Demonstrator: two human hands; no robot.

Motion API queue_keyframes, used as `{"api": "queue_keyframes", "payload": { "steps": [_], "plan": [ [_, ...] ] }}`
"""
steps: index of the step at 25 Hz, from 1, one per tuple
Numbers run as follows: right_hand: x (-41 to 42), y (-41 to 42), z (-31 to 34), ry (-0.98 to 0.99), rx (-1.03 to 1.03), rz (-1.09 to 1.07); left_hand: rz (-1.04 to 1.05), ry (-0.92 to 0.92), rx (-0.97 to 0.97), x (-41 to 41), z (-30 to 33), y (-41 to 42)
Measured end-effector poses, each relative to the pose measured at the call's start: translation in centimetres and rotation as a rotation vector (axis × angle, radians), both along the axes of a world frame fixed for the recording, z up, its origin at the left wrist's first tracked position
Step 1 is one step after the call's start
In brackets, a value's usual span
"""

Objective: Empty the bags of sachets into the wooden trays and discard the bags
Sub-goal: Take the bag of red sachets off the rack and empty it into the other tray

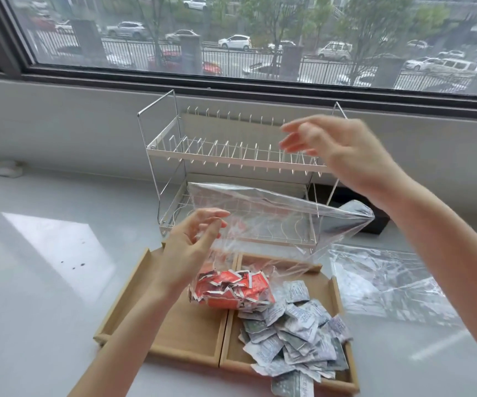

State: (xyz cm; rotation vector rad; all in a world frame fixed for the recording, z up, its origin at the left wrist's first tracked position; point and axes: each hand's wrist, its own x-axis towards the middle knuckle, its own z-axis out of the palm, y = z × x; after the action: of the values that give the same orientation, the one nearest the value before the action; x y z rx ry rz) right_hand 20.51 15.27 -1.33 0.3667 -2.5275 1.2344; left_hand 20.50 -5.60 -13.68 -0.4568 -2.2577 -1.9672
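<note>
Two wooden trays sit side by side on the white surface (45, 282), so each kind of sachet can have its own place. The right tray (335, 285) holds a heap of grey sachets (294, 336). The left tray (134, 285) looks bare inside, apart from the bag hanging over it.

The clear bag (274, 222) hangs above the line where the trays meet. Its heavy end sags down, full of red sachets (231, 290). They are not tipped out yet, so I think this bag goes into the left tray next.

The left hand (191, 247) is at the bag's near side. Its fingers (214, 216) are bent and seem to pinch the thin plastic, maybe to hold it up. The right hand (326, 144) is up high and blurry, with loose, spread fingers holding nothing. It is near the bag's top edge but apart from it, maybe reaching for it.

Another clear bag (386, 282) lies flat on the surface, right of the trays. It looks empty and is not thrown away yet. A white wire rack (231, 164) stands behind the trays, under the window (231, 32).
</note>
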Motion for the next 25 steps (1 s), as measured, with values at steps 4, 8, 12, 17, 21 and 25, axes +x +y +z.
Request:
{"api": "queue_keyframes", "payload": {
  "steps": [4, 8, 12, 17, 21, 25],
  "plan": [
    [-2.8, -3.6, -1.4, -0.582, 0.531, 0.257, -0.017, 0.021, -0.043, 0.0, -0.2, -0.2],
    [-3.6, -4.1, -2.8, -0.779, 0.423, 0.395, 0.006, 0.028, -0.043, 0.1, -0.1, -0.6],
    [-3.5, -3.6, -3.1, -0.761, 0.305, 0.470, -0.006, 0.038, -0.090, 0.1, 0.1, -0.6],
    [-3.4, -3.4, -3.5, -0.628, 0.273, 0.403, 0.051, 0.043, -0.106, 0.0, 0.3, -0.3],
    [-3.1, -3.5, -3.2, -0.609, 0.220, 0.372, 0.088, 0.005, -0.096, 0.2, 0.3, -0.2],
    [-3.1, -3.5, -3.4, -0.608, 0.138, 0.359, 0.065, -0.020, -0.056, 0.3, 0.2, -0.4]
  ]
}}
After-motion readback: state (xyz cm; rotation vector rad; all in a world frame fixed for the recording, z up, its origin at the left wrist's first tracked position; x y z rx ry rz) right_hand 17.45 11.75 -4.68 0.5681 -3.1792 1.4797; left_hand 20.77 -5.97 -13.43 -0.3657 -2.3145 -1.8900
